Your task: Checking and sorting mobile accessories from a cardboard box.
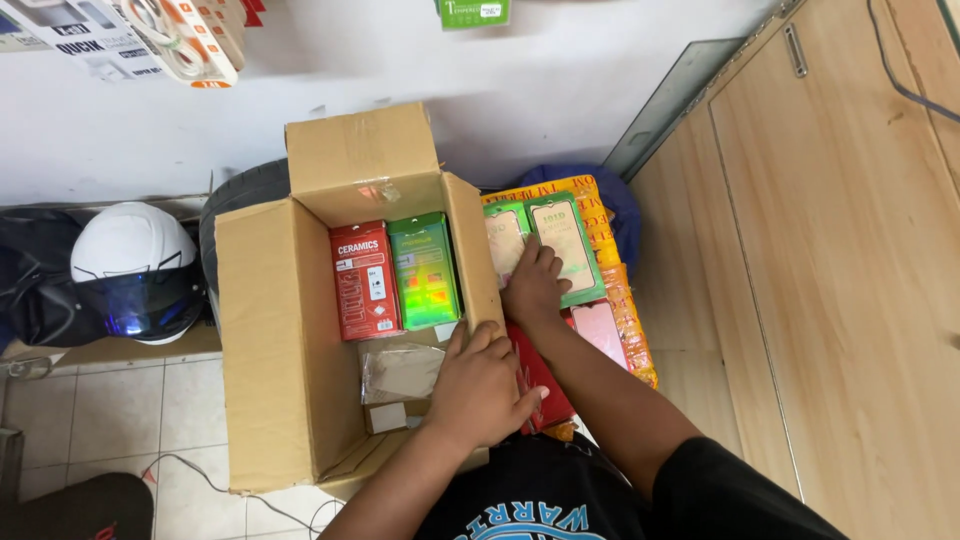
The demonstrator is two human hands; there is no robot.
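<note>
An open cardboard box [270, 340] stands on the floor in front of me. Inside it stand a red packet [364, 280] and a green iridescent packet [424, 270], with a silvery pouch [400, 372] below them. My left hand [480, 390] grips the box's right wall near its front corner. My right hand [533, 285] rests on flat green-framed packets [567, 245] stacked outside the box to its right, fingers spread on them. A pink packet [600, 330] and a red one [535, 375] lie under my forearm.
A white helmet with a blue visor [135, 270] sits at the left by a dark bag. Wooden cabinet doors [820, 280] fill the right side. An orange-yellow wrapped bundle [620, 300] and a blue cloth lie beneath the stacked packets. Cables run across the tiled floor [110, 410].
</note>
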